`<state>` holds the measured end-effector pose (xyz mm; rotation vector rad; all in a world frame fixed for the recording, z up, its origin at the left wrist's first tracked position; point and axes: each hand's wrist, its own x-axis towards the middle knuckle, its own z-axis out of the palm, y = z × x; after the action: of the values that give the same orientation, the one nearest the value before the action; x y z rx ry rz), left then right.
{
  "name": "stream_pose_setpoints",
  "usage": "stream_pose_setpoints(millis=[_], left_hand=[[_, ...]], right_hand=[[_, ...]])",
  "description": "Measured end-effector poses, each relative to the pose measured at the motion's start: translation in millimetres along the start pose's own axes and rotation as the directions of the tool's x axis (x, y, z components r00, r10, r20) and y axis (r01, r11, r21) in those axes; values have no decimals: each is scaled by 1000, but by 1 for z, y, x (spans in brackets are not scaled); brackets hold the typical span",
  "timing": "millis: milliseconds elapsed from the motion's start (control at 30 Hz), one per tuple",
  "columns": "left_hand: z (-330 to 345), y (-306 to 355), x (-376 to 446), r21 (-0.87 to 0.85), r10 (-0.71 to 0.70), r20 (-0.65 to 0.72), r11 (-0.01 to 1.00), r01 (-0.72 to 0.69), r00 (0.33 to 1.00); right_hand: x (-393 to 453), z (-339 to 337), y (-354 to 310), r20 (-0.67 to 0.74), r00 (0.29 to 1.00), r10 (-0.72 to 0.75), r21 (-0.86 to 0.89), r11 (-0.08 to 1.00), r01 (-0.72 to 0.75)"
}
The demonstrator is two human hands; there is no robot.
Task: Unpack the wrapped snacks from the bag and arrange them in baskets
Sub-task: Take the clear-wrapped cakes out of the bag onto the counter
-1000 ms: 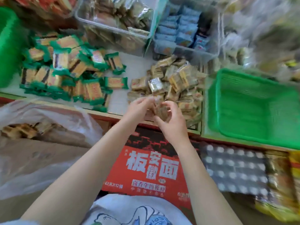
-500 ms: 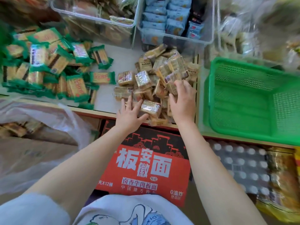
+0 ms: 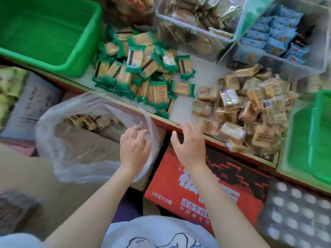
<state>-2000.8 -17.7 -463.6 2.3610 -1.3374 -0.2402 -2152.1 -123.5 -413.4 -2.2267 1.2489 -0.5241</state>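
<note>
A clear plastic bag [image 3: 75,144] lies open on cardboard boxes at the left, with several tan wrapped snacks [image 3: 86,120] still inside. My left hand [image 3: 134,147] pinches the bag's right rim. My right hand [image 3: 189,144] hovers open beside the counter's edge, holding nothing. On the white counter [image 3: 184,108] sit a pile of green-wrapped snacks [image 3: 139,68] and a pile of tan wrapped snacks [image 3: 250,111]. One green basket [image 3: 44,31] stands at the far left, another green basket [image 3: 315,140] at the right edge.
Clear bins at the back hold brown snacks [image 3: 195,24] and blue packets [image 3: 272,33]. Below the counter stand a red noodle carton [image 3: 206,185] and a shrink-wrapped pack of bottles [image 3: 297,213]. More boxes are stacked at the far left.
Both hands left the tan pile and moved left and down. My left hand now grips the bag's rim; my right hand is off the snacks. The view swung left.
</note>
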Motion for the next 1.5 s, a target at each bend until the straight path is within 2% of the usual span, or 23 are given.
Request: stream_pose_setpoints(millis=[67,167,233,300,400,500,600,767,833,900,967,1033,1067,1100,1133,1167,1233,1267,1300,1367,1500], left_hand=[[-8,-65,-14,136,-208,163,973,187,964],[-14,-150,-29,320,-426,348,891,321,835],[-13,-190,-40,353,-460,440,878,323,771],[-10,-222,-50,318,-465,478,883,346,745],[-7,-260,-65,243,-496,469,868,433,731],[-1,-280,-77,186,-449,461,892,411,766],[7,-283,-81,159,-438,430,898,411,790],[14,-284,-85,176,-448,425,893,414,786],[13,-284,-84,180,-455,425,890,419,783],[11,-283,-81,183,-476,459,877,444,750],[8,-280,-78,183,-490,485,867,463,725],[3,-277,-74,181,-493,504,863,472,709],[1,-277,-73,178,-492,511,862,474,705],[0,-277,-72,176,-491,515,863,474,703],[0,-278,-72,175,-488,518,864,471,702],[-1,-279,-72,174,-485,522,866,469,701],[-2,-280,-72,169,-480,527,868,467,701],[-2,-281,-72,166,-477,530,870,465,701],[-2,-281,-72,165,-473,533,871,462,701],[-2,-281,-73,165,-469,536,874,457,702],[-1,-281,-74,171,-466,542,876,452,699]], right_hand=[[-3,57,-40,182,981,-72,27,997,68],[-7,140,-88,454,882,-127,24,991,130],[-10,181,-108,589,807,-50,-37,995,88],[-7,210,-119,644,759,97,-127,992,-19],[7,248,-121,649,731,213,-223,971,-85],[24,282,-121,613,748,256,-304,950,-76],[35,306,-132,552,772,316,-497,868,0],[25,322,-134,487,772,408,-587,808,-57],[19,320,-126,480,745,462,-575,808,-131],[13,314,-118,486,706,515,-545,810,-216],[5,307,-114,503,696,512,-488,833,-260],[-3,303,-117,506,731,457,-316,888,-336],[-4,304,-121,509,729,457,-162,883,-440],[-1,307,-126,523,699,488,11,816,-578],[5,312,-131,544,645,537,172,681,-712],[12,318,-136,576,575,581,308,496,-811],[26,331,-143,687,439,579,479,92,-873],[31,336,-145,725,405,557,509,-38,-860],[35,340,-146,747,392,537,519,-103,-848],[38,347,-149,764,384,518,517,-138,-845],[37,360,-151,744,362,562,488,-87,-868]])
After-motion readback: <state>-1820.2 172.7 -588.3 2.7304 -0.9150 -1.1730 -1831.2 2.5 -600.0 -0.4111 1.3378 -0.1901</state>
